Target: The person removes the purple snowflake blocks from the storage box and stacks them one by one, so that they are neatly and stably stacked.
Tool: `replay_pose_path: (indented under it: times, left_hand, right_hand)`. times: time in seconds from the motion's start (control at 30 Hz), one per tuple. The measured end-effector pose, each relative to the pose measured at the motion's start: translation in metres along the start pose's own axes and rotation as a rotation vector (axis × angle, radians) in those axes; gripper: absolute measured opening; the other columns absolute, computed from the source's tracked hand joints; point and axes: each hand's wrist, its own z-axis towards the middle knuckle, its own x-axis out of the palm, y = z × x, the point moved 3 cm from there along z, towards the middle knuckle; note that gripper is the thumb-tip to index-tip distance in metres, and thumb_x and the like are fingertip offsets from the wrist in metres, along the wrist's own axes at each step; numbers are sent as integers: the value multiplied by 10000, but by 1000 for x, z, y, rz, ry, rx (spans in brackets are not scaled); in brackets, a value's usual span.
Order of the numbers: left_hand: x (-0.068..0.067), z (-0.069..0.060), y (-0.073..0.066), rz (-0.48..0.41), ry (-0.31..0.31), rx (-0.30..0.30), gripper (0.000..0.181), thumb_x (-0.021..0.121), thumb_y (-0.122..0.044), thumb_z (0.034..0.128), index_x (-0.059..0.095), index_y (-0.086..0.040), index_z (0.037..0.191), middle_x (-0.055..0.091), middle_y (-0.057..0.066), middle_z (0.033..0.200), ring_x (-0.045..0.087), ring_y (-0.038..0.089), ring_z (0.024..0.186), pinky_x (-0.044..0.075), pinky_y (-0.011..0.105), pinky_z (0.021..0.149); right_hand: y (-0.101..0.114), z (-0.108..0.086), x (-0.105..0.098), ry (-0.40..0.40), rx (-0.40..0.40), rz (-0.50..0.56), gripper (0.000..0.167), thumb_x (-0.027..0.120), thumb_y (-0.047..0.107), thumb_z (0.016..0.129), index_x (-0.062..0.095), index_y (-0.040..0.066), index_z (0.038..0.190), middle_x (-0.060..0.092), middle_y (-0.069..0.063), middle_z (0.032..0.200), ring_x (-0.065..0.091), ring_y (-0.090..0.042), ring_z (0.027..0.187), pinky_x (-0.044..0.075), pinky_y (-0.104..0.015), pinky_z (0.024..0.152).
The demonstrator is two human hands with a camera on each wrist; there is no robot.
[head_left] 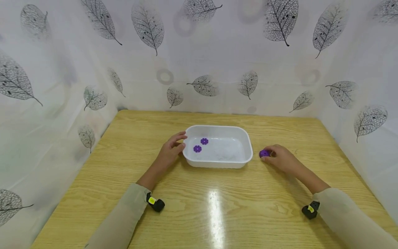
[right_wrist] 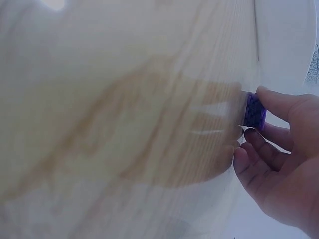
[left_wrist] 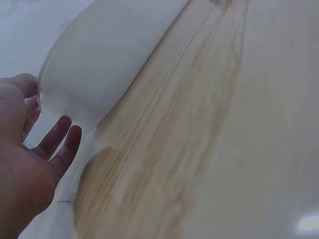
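A white rectangular plastic basin [head_left: 217, 164] stands on the table, with two purple flower-shaped discs [head_left: 197, 148] lying flat inside on its left part. At the basin's left end my left hand [head_left: 169, 152] touches the rim, its fingers fairly straight; the left wrist view shows the hand [left_wrist: 30, 149] beside the basin's outer wall [left_wrist: 99, 59]. Right of the basin, my right hand [head_left: 281, 158] pinches a short stack of purple flower-shaped discs [head_left: 264, 153] between thumb and fingers. In the right wrist view the stack [right_wrist: 254, 112] is on edge or upright at the table surface, partly covered by fingertips.
The wood-grain table [head_left: 174, 214] reflects a bright light near its front. A white curtain [head_left: 217, 62] with printed leaves surrounds its back and sides. Small black devices [head_left: 157, 204] are strapped at both wrists, over light sleeves.
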Motion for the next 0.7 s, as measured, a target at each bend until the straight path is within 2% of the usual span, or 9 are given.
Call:
replay_pose_path:
  times: [0.13, 0.33, 0.7]
  left_hand:
    - [0, 0, 1, 7, 0, 6, 350, 540, -234, 1046, 586, -149, 1382, 406, -78, 1579, 577, 266, 1199, 564, 336, 936]
    - [0, -1, -1, 28, 4, -2, 356, 529, -256, 1051, 577, -163, 1391, 393, -89, 1586, 566, 262, 1209, 554, 383, 970]
    - [0, 0, 0, -16, 12, 8, 365, 544, -231, 1046, 573, -145, 1399, 391, -74, 1590, 565, 283, 1224, 540, 443, 1000]
  right_hand:
    - [2, 0, -1, 2, -4, 14, 480, 708, 251, 950, 609, -92, 1271, 655, -245, 1133, 608, -337, 995, 529, -516, 856]
    - [4, -1, -2, 3, -2, 24, 501, 709, 248, 951, 591, -102, 1290, 653, -251, 1137, 612, -339, 999, 532, -523, 861]
    - [1, -1, -1, -7, -13, 19, 473, 693, 248, 964, 602, -88, 1283, 656, -230, 1111, 608, -325, 974, 528, -493, 834]
